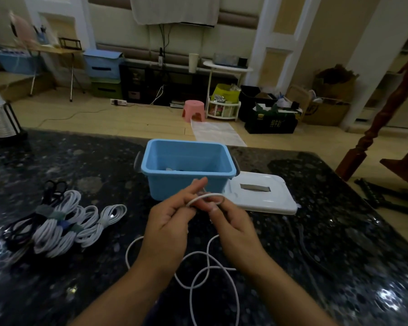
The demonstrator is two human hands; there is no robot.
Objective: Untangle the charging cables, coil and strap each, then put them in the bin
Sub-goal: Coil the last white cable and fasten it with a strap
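Dark speckled worktop (pixel 339 231); both my hands pinch white cable (pixel 205 262) loop before blue bin (pixel 186 161), left grip (pixel 167 222) and right grip (pixel 231 222) closed on it; strapped coils (pixel 64 222) left.

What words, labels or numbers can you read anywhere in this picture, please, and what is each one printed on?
None can be read for certain.
Dark green box on the floor: yellow-green characters on its front, too blurred to read.
Brown cardboard box at the right: a dark round mark, too blurred to read.
Blue bin, white lid, coiled cables: no text visible.
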